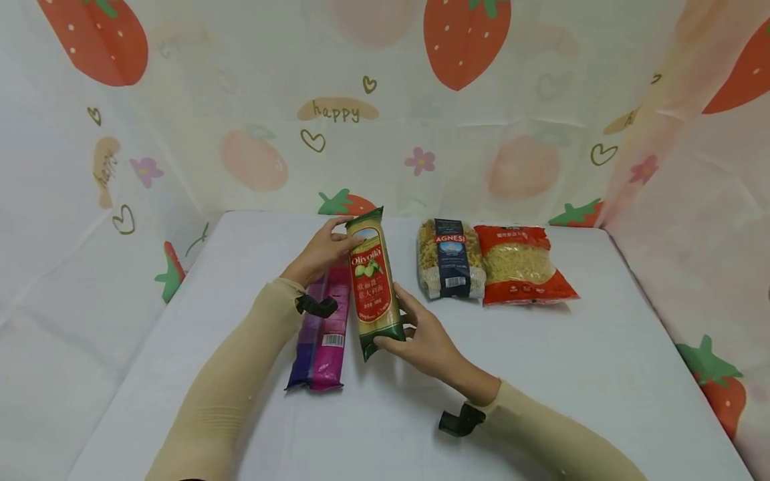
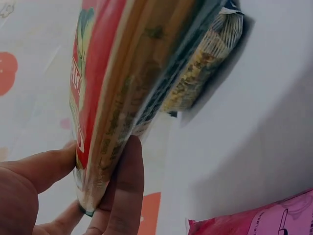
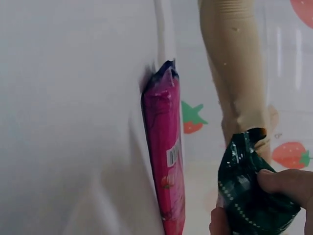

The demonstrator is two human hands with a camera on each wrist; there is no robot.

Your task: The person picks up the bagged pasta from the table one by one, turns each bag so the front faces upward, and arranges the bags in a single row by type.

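Left fingers (image 2: 128,188) behind packet (image 2: 122,83), left wrist only

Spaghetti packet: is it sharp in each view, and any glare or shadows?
Head view: brand name on the spaghetti packet readable, faint shadows on the white table; left wrist view: dimmer, the packet's side print too soft to read, a broad shadow on the table; right wrist view: small glints on the packet's green end, the pink packet slightly soft.
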